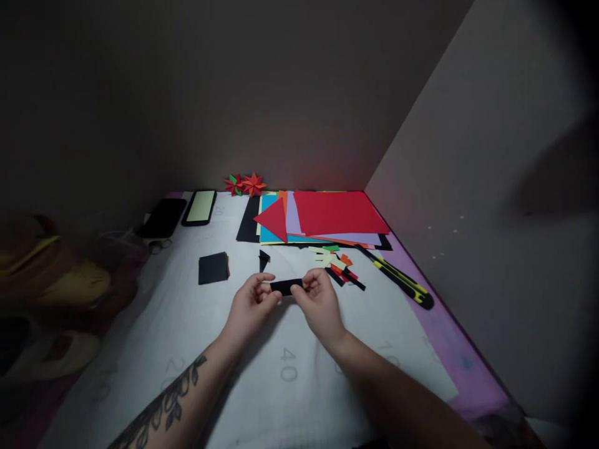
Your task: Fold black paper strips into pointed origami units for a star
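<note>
Both hands hold a small black paper strip (286,287) just above the white mat (196,349). My left hand (251,307) pinches the strip's left end with thumb and fingers closed. My right hand (318,299) pinches its right end in the same way. The strip lies level between them. A small black paper triangle (264,259) rests on the mat just beyond the hands, and a black paper square (213,268) with a red edge lies to their far left.
A stack of coloured sheets (327,215), red on top, lies at the back. Paper scraps (337,265) and a yellow-black utility knife (403,282) are to the right. Two phones (182,212) and folded paper stars (246,184) sit at the back left. Walls close in behind and right.
</note>
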`<move>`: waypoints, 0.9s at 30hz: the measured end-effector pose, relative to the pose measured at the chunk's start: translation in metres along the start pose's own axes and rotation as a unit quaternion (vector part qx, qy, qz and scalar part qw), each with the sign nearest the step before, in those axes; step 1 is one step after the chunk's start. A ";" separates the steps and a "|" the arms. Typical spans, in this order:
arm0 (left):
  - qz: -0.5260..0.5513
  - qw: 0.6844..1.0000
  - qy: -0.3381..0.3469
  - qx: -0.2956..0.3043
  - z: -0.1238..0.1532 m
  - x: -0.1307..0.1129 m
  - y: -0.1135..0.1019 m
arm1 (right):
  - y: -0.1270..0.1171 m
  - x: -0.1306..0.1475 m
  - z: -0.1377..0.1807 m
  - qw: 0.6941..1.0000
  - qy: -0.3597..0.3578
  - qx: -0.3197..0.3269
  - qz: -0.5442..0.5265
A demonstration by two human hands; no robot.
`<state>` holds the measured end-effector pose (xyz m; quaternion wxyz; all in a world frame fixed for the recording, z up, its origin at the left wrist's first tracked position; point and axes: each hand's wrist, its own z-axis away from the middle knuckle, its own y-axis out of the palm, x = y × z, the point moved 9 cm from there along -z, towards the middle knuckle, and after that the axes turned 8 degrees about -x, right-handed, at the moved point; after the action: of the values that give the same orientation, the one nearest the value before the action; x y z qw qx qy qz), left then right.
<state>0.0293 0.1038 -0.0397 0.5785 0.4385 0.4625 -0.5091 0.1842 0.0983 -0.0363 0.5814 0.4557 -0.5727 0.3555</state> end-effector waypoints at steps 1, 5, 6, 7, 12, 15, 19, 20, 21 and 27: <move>-0.017 1.000 0.012 0.009 0.000 -0.001 0.001 | 0.000 -0.001 -0.001 1.000 0.004 0.004 -0.001; -0.064 0.997 0.040 0.034 0.000 -0.001 0.003 | 0.000 -0.002 -0.001 1.000 0.006 0.016 0.003; -0.067 0.996 0.041 0.034 0.000 -0.001 0.003 | 0.000 -0.001 -0.001 1.000 0.001 0.018 0.007; -0.064 0.997 0.041 0.030 0.001 -0.001 0.003 | -0.001 0.000 -0.001 1.000 -0.002 0.017 0.012; -0.009 1.000 0.016 -0.004 0.004 -0.004 0.002 | 0.002 0.002 0.001 0.999 0.012 0.011 -0.031; 0.019 0.999 0.014 -0.023 0.005 -0.004 0.001 | 0.014 0.001 0.006 0.996 0.040 0.036 -0.067; 0.020 1.000 0.007 -0.018 0.005 0.001 0.003 | 0.020 -0.003 0.010 0.996 0.062 0.019 -0.061; 0.015 1.000 0.003 -0.018 0.006 0.002 0.003 | 0.020 -0.004 0.010 0.996 0.064 0.014 -0.060; 0.009 1.000 0.001 -0.021 0.006 0.003 0.003 | 0.019 -0.005 0.008 0.996 0.065 0.010 -0.061; -0.004 0.997 -0.001 -0.080 -0.002 0.002 -0.016 | -0.018 0.002 -0.025 0.994 0.015 -0.066 -0.084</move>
<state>0.0138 0.1035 -0.0423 0.6102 0.3883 0.5029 -0.4733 0.2095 0.1159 -0.0348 0.6465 0.4578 -0.5454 0.2739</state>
